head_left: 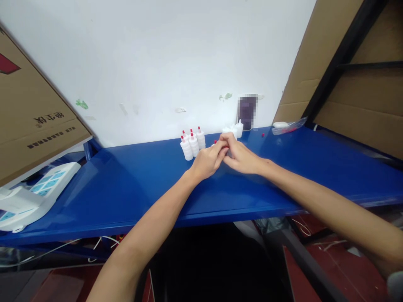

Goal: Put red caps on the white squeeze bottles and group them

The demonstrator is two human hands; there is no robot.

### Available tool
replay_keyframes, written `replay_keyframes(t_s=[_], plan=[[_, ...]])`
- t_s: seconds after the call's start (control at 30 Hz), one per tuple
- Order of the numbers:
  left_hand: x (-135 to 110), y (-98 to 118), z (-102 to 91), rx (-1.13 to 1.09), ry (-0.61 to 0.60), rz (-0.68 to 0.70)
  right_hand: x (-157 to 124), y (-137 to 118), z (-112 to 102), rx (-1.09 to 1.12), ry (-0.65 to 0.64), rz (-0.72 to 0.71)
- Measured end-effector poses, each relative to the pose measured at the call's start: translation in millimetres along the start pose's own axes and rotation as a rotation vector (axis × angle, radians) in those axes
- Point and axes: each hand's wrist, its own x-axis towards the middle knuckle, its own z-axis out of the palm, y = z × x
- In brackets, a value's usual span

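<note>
My left hand (206, 161) and my right hand (242, 156) meet over the table, fingers curled and touching. A bit of red shows between the fingertips, but what they hold is mostly hidden. Just behind my left fingers peeks the red tip of a white squeeze bottle (213, 145); whether it is held or standing, I cannot tell. Left of my hands, several white squeeze bottles (194, 146) with red tip caps stand upright in a close group. Beyond my right hand are more white bottles (239, 128), partly covered, with no red on the nozzle that shows.
The blue table (135, 180) runs along a white wall. Against the wall leans a dark phone (247, 112). A small red cap (263, 135) and a clear plastic bag (289, 127) lie to the right. A white device (40, 197) and a cardboard box (37, 105) occupy the left.
</note>
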Motion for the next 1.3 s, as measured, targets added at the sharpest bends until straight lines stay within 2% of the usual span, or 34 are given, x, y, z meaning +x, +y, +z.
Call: replay_keyframes(t_s=[0.27, 0.43, 0.53, 0.73, 0.93, 1.07, 1.3], plan=[[3, 1, -9.4, 0.049, -0.207, -0.038, -2, -4, -2, -0.018, -0.09, 0.032], [4, 3, -12.6, 0.024, -0.25, -0.061, -1, -6, -5, -0.019, -0.076, 0.019], [3, 6, -11.8, -0.015, -0.204, -0.063, -1, -7, -6, -0.04, -0.036, -0.013], [1, 8, -8.0, -0.072, -0.033, -0.066, 3, -9, -8, -0.059, 0.109, -0.036], [-1, 5, -2.0, -0.026, 0.144, -0.157, 4, -10, -10, -0.14, 0.192, 0.18], [-1, 4, -2.2, 0.063, 0.164, -0.166, 1, -11, -10, -0.018, 0.181, 0.173], [-2, -5, -2.7, 0.269, 0.118, -0.045, 1, -8, -7, 0.044, 0.105, 0.122]])
